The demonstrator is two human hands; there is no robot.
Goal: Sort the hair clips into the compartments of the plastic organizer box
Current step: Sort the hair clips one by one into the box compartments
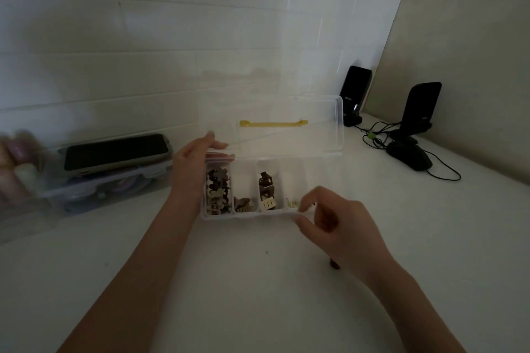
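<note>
Meanwhile both hands' fingers grip the clear organizer box [218, 216], lid raised, brown and cream hair clips [217, 190] inside.

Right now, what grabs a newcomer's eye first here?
The clear organizer box at centre, lid raised, with brown and cream hair clips piled in its leftmost compartments. The left hand holds its left end; the right hand pinches the front rim. A dark phone lies far left.
</note>
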